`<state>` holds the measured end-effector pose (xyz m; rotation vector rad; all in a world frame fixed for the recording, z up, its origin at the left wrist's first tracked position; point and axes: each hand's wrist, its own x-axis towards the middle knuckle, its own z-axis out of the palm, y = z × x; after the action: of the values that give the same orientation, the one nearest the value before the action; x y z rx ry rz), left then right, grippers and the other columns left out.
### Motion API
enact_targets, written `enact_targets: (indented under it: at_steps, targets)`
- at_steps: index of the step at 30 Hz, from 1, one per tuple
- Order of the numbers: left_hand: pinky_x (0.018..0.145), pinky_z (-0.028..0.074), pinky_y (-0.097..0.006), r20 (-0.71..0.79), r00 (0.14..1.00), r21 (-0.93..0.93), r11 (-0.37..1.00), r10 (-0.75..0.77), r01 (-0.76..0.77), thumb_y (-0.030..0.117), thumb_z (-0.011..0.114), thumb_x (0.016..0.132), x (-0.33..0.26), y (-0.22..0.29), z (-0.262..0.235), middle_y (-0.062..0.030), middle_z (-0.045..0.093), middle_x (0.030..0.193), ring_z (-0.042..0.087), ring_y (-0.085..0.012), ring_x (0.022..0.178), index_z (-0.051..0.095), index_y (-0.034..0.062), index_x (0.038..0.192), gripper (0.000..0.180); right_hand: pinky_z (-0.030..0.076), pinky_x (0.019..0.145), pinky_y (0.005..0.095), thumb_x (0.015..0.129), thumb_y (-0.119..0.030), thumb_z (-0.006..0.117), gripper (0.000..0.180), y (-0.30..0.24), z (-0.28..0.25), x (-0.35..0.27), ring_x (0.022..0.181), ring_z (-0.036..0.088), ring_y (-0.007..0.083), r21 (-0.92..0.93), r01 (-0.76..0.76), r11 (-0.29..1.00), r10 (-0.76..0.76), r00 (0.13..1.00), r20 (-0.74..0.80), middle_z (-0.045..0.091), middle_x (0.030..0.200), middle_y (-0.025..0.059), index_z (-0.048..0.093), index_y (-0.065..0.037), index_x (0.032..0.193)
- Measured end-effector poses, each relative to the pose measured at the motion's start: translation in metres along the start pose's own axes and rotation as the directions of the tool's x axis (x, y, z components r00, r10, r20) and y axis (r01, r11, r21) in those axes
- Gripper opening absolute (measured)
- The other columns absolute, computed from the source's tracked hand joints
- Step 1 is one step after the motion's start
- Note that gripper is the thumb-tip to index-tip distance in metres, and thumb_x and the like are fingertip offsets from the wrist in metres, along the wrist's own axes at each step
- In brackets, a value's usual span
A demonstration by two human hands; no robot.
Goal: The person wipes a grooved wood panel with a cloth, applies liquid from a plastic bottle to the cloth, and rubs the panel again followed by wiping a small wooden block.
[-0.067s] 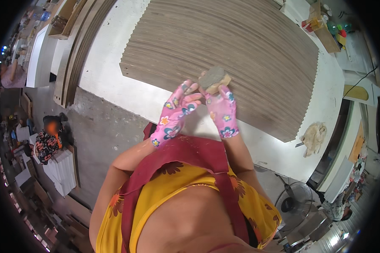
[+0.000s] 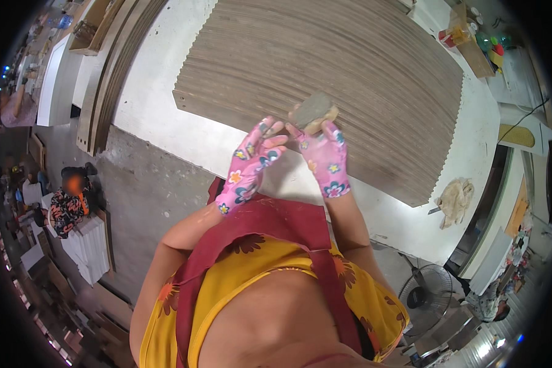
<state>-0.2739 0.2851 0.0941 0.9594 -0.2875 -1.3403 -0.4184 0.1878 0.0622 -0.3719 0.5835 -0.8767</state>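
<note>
Stacked boards point(image 2: 325, 73) lie on the table point(image 2: 153, 104); rag point(image 2: 454, 199) at its right edge.

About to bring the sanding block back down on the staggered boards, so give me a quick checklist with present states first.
1. Sanding block held in right hand: ok.
2. Left hand free, fingers near the block: ok.
3. Both hands gloved: ok.
4. Stack of boards lying flat on the white table: ok.
5. Block touching the boards: cannot tell.
6. Abrasive face condition: cannot tell.
</note>
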Motion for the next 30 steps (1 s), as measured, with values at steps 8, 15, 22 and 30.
enact_targets:
  at_steps: [8,15,22,30]
  targets:
    - [0.110,0.033,-0.034,-0.273,0.798,0.537,0.774,0.537,-0.336,0.005,0.060,0.089,-0.005,0.032,-0.094,-0.0158,0.046,0.139,0.045,-0.0229,0.128,0.037,0.0009,0.141,0.058,0.043,0.095,0.0422,0.086,-0.015,0.063,0.049,-0.052,-0.019,0.033,0.108,0.054,0.0248,-0.030,0.078,0.996,-0.081,0.992,-0.096,0.053,0.123,0.0125,0.045,-0.005,0.131]
    - [0.116,0.023,-0.040,-0.130,0.724,0.944,0.308,0.677,-0.119,0.029,0.080,0.074,0.040,0.059,-0.171,-0.0195,0.030,0.148,0.027,-0.0299,0.139,0.023,-0.0003,0.146,0.096,0.047,0.090,0.0333,0.076,-0.012,0.074,0.051,-0.059,0.053,0.054,0.105,0.057,0.0218,-0.940,0.340,-0.033,-0.240,0.910,0.337,0.058,0.113,0.0083,0.057,-0.010,0.124]
    - [0.116,0.021,-0.038,-0.074,0.767,0.927,0.327,0.637,-0.182,0.050,0.080,0.066,0.092,0.047,-0.206,-0.0205,0.038,0.143,0.028,-0.0349,0.138,0.024,-0.0003,0.146,0.109,0.047,0.087,0.0432,0.069,-0.013,0.073,0.056,-0.021,0.088,0.072,0.099,0.057,0.0297,-0.551,0.683,-0.480,0.164,0.687,0.708,0.060,0.108,0.0095,0.058,-0.013,0.124]
    - [0.114,0.024,-0.043,-0.091,0.784,0.978,0.202,0.614,-0.045,0.067,0.071,0.066,0.092,0.048,-0.203,-0.0209,0.041,0.142,0.031,-0.0428,0.134,0.026,0.0008,0.145,0.112,0.049,0.076,0.0410,0.067,-0.011,0.072,0.051,0.003,0.093,0.085,0.091,0.059,0.0271,-0.415,0.808,-0.418,0.366,0.568,0.737,0.061,0.101,0.0095,0.061,-0.008,0.117]
